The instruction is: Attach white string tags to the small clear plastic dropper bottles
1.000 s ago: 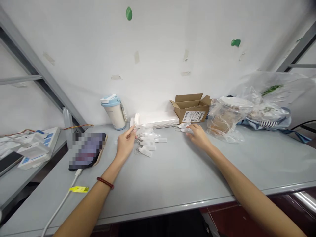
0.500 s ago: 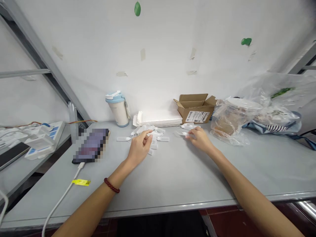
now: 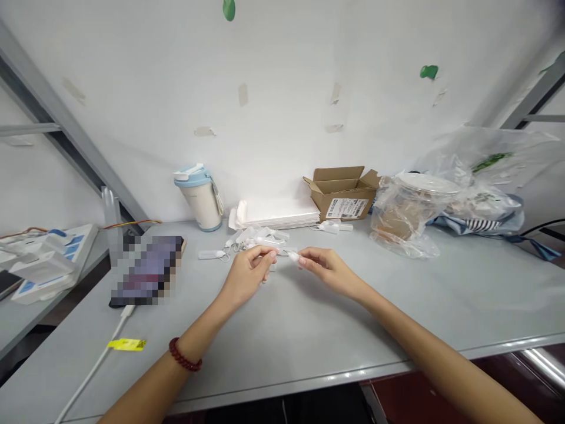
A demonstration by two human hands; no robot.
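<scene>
My right hand (image 3: 329, 268) pinches a small white, cone-ended plastic piece (image 3: 292, 256) between thumb and fingers, low over the desk. Close beside it, my left hand (image 3: 247, 274) has thumb and forefinger pressed together by a thin strand coming off that piece. The fingertips hide whether they grip the strand itself. Just behind my left hand lies a loose pile of translucent white tubes (image 3: 256, 235) with thin cord loops. One such tube (image 3: 209, 254) rests apart on the left. A few more tubes (image 3: 335, 226) lie in front of the cardboard box.
Against the wall stand a blue-lidded cup (image 3: 200, 200), a stack of white envelopes or cards (image 3: 282, 215) and an open cardboard box (image 3: 346, 197). To the right sit clear plastic bags (image 3: 404, 218). A phone (image 3: 150, 271) with a white cable (image 3: 95, 365) is on the left.
My right hand has moved left, carrying the white piece away from the box to my left hand. My left hand's fingertips have closed together. The view has shifted slightly.
</scene>
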